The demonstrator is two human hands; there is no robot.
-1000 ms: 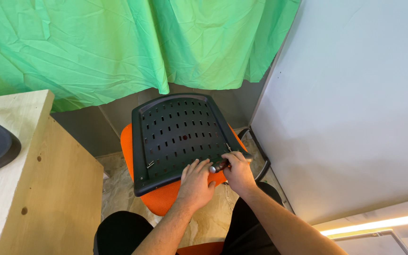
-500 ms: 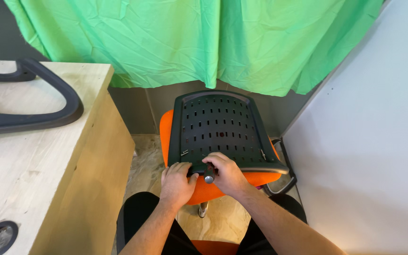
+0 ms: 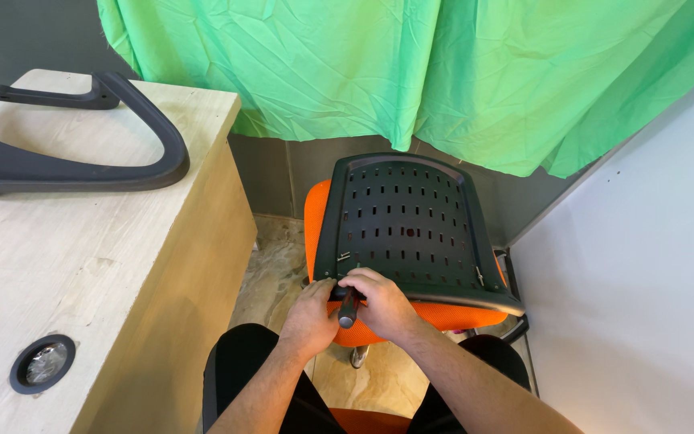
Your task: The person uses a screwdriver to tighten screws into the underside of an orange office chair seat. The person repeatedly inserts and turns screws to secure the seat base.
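Chair assembly, midway by the look — right hand point(image 3: 383, 305) grips a dark-handled tool point(image 3: 348, 309) at the black backrest panel point(image 3: 407, 229), left hand point(image 3: 312, 315) clasped beside — armrest point(image 3: 66, 165) unfitted on worktop point(image 3: 82, 265).

Two bare arms, no sleeves down to the elbows. Some hair on the forearms. Left hand point(image 3: 312, 320) and right hand point(image 3: 385, 306) bare too: no gloves, no rings to be seen, no watch on the wrists. Black trousers point(image 3: 242, 362) on both legs, plain, no pattern.
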